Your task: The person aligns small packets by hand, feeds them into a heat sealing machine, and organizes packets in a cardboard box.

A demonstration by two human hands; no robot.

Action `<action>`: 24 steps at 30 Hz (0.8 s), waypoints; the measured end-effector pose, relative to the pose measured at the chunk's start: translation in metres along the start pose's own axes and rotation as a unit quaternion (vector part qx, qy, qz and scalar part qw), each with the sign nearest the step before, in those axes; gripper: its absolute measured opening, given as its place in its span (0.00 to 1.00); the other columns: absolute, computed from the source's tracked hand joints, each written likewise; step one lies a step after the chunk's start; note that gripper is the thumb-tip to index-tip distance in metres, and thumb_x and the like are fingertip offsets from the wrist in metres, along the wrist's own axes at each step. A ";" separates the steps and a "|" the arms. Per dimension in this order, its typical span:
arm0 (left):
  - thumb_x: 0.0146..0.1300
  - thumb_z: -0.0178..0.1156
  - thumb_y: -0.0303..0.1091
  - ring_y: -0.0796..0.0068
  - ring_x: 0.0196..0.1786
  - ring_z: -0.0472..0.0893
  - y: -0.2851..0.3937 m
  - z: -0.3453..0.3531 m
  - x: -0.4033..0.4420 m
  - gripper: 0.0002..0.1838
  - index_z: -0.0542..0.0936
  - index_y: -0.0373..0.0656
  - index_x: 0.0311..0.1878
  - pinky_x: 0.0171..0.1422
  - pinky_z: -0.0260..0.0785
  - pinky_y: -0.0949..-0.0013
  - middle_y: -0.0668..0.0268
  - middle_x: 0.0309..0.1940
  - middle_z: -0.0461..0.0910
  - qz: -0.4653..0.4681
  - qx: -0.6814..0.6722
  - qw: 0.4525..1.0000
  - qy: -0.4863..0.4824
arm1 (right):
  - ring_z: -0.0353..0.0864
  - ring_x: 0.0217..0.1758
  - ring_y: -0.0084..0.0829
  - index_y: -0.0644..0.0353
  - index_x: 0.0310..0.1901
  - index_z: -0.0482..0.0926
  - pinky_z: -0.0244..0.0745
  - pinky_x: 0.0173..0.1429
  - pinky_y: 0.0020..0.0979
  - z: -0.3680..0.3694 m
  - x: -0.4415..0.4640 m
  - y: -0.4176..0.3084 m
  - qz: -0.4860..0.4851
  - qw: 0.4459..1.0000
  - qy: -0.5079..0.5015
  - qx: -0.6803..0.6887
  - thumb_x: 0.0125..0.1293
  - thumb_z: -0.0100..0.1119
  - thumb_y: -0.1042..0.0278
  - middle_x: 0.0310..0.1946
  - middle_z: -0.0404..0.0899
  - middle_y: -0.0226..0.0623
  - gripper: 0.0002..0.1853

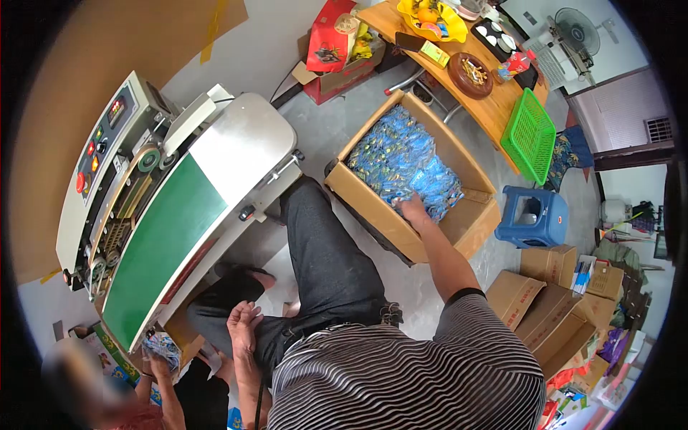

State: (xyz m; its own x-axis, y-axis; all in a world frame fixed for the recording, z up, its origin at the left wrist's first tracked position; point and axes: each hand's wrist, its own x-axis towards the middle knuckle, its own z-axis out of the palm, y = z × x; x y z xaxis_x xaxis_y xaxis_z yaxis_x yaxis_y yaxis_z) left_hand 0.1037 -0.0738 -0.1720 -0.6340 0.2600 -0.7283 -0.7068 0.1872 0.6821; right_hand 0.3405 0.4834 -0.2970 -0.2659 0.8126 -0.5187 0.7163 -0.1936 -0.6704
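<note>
My right hand [411,208] reaches into a large open cardboard box [382,229]. Its fingers are closed at the surface of a heap of small blue wrapped packets [401,154], and the fingertips are partly hidden among them. Over my thigh rests my left hand [244,319], its fingers curled in and nothing visible in them. Left of my legs stands a sealing machine with a green conveyor belt [168,247], a silver plate [244,143] at its far end and a control panel [104,147] with lit buttons and a display.
At lower left another person's hand [159,365] is by a box of packets [163,345] at the belt's near end. A wooden table [494,118] carries an ashtray [471,74] and a green basket [530,136]. A blue stool [532,217] and cardboard cartons [512,297] stand right.
</note>
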 end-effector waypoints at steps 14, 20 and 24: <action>0.72 0.67 0.34 0.73 0.52 0.84 0.081 0.132 -0.011 0.21 0.78 0.36 0.64 0.56 0.79 0.67 0.60 0.53 0.85 0.136 0.150 0.967 -0.153 | 0.84 0.52 0.30 0.61 0.66 0.76 0.80 0.58 0.35 -0.143 -0.103 -0.056 0.026 0.959 -0.217 0.182 0.66 0.67 0.79 0.54 0.84 0.34 0.26; 0.55 0.81 0.31 0.62 0.71 0.76 0.191 0.271 -0.041 0.44 0.70 0.36 0.73 0.74 0.70 0.57 0.54 0.65 0.79 0.282 0.273 0.820 -0.416 | 0.84 0.54 0.30 0.59 0.72 0.70 0.77 0.62 0.35 -0.133 -0.200 -0.232 -0.214 0.866 -0.437 -0.110 0.69 0.66 0.71 0.56 0.84 0.33 0.30; 0.52 0.83 0.33 0.64 0.67 0.78 0.195 0.268 -0.030 0.44 0.72 0.36 0.71 0.73 0.70 0.60 0.57 0.62 0.82 0.201 0.257 0.763 -0.559 | 0.82 0.58 0.32 0.60 0.74 0.66 0.75 0.64 0.35 -0.076 -0.231 -0.322 -0.270 0.728 -0.596 -0.205 0.68 0.67 0.71 0.56 0.84 0.37 0.34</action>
State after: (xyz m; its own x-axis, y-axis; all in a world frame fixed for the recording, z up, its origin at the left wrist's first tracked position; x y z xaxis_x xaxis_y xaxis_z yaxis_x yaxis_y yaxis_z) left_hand 0.0693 0.2090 0.0008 0.0988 0.9852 -0.1398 -0.1272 0.1518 0.9802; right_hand 0.2200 0.3999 0.0791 -0.7756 -0.3929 -0.4940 0.3676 0.3552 -0.8595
